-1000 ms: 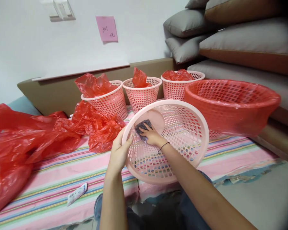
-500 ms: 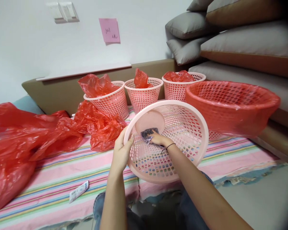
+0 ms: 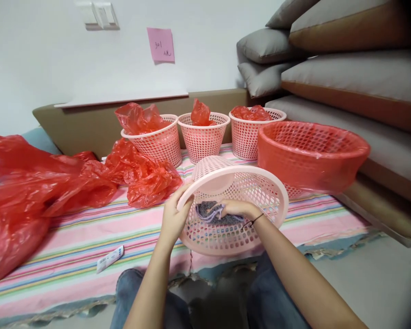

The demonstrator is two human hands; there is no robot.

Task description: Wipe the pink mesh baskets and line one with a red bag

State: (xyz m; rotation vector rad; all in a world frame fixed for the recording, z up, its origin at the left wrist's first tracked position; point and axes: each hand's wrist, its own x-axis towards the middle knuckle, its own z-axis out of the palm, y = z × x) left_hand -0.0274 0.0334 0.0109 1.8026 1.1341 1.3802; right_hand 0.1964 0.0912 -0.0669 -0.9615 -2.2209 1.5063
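Note:
A pink plastic basket [image 3: 282,196] full of holes lies tipped on its side, its mouth turned toward me. My left hand [image 3: 176,208] grips the rim at the left, thumb on the inner side. Inside the basket, my right hand [image 3: 238,208] is closed on a dark grey cloth [image 3: 219,216] with a pale purple edge, close to the lower inner wall. Part of the right fingers is hidden by the cloth. A dark band circles the right wrist.
Behind stand three pink baskets [image 3: 203,139] with red plastic bags in them. A basket wrapped in red plastic [image 3: 311,160] is at right. Red bags [image 3: 71,187] spread at left on the striped cloth [image 3: 137,233], near a small white packet [image 3: 110,259]. Cushions [image 3: 349,82] are piled at right.
The basket has tilted further down, showing more of its outer side. My right hand has drawn the cloth from near the base toward the mouth. The left hand keeps its hold.

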